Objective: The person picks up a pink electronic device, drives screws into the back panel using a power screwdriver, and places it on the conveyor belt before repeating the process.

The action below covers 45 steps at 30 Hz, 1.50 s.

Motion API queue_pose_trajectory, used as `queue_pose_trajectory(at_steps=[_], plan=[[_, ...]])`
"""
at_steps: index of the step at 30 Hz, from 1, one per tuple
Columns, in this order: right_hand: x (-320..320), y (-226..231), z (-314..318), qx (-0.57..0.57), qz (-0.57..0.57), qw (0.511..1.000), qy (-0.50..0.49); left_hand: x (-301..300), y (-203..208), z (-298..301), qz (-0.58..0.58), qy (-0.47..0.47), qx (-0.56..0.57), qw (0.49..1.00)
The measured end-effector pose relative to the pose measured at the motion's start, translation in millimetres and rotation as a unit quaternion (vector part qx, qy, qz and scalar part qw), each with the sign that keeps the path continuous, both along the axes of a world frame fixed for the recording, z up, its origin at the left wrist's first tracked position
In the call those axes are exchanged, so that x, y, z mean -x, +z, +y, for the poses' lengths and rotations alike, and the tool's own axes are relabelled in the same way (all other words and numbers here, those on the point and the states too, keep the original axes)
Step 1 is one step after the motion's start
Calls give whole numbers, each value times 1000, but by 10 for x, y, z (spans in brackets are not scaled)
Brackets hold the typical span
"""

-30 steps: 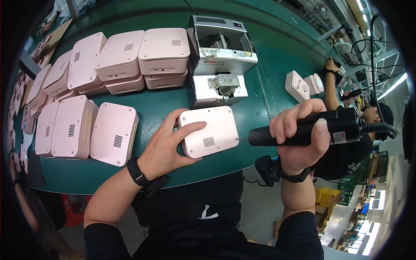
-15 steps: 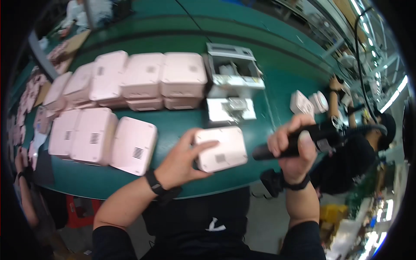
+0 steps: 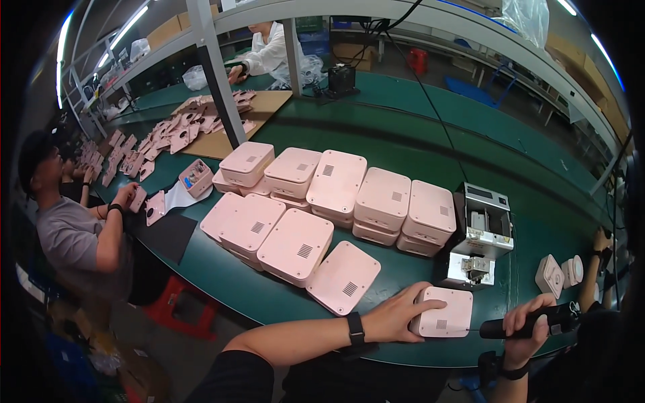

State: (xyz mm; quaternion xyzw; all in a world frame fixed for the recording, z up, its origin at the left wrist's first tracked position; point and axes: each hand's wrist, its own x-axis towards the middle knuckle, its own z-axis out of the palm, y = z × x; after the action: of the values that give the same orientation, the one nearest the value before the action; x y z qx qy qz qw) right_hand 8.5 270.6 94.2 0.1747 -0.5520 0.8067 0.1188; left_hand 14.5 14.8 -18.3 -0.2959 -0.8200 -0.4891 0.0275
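My left hand (image 3: 402, 313) grips a small pale pink plastic case (image 3: 451, 310) from its left side, thumb across the top. The case rests on the green bench near its front edge, its vent slots and corner screw holes facing up. In my right hand (image 3: 526, 329) is a black electric screwdriver (image 3: 557, 318), held level with its thin bit pointing left at the case's lower right corner. Whether the bit touches the case I cannot tell. Just behind the case stands a metal screw feeder (image 3: 482, 225) with a white front tray.
Several pink cases (image 3: 338, 178) stand stacked in rows left of the feeder. A pink cover (image 3: 344, 278) leans near my left wrist. On the right are round-fronted pink parts (image 3: 549, 277). A co-worker (image 3: 74, 228) handles a pink part at left; a metal post (image 3: 218, 80) rises behind.
The view has swung to the left, bringing the co-worker and loose pink parts into sight. The screwdriver's tip has come down toward the case's corner, while my left hand keeps its grip.
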Motion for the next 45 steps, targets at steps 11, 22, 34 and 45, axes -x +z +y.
queue_pose_trajectory(at_steps=[11,22,34,45], plan=[[54,-12,11,-1,4,1000,-5,44,17,-9,-6,-3,5,1000],[112,-30,157,7,9,993,119,-42,-9,38,-11,-12,-14,1000],[679,592,-174,-8,35,999,-14,99,138,-16,4,37,18,999],[841,532,-473,-140,-1,989,-57,5,159,25,-5,42,31,999]])
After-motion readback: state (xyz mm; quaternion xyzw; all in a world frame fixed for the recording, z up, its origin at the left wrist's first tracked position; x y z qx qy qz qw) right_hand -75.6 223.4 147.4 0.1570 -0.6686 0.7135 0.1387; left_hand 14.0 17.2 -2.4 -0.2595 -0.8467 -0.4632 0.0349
